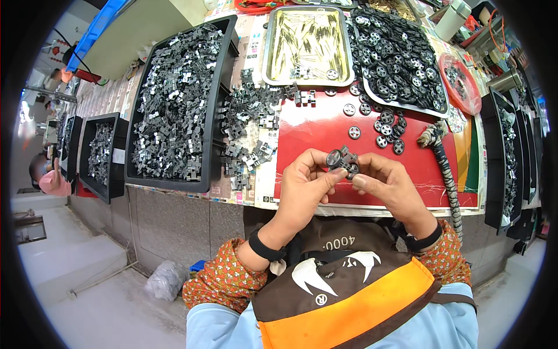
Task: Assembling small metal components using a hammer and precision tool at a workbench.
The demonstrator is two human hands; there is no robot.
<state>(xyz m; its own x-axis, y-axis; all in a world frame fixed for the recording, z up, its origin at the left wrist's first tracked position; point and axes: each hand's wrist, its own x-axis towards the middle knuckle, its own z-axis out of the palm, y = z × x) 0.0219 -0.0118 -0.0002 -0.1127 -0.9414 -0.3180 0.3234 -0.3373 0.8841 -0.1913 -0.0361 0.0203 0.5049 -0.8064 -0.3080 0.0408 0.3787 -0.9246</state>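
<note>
Above the red mat, my left hand (307,187) and my right hand (390,185) meet at one small black toy-wheel assembly (347,158). It is a dark plastic bracket with a spoked wheel at its left and another round wheel low at its right. My left thumb and fingers pinch the left side; my right thumb and fingertips close on the right side. Whether an axle runs through it is hidden by the fingers. Loose black wheels (386,128) with silver spokes lie on the mat just beyond my hands. Loose black brackets (247,157) are heaped to the left.
A long black bin (216,116) of brackets stands at the left. Farther back are a metal tray (268,70) of thin pins and another tray (407,108) heaped with wheels. A tape-wrapped rod (444,168) and a red bowl (474,102) lie at the right.
</note>
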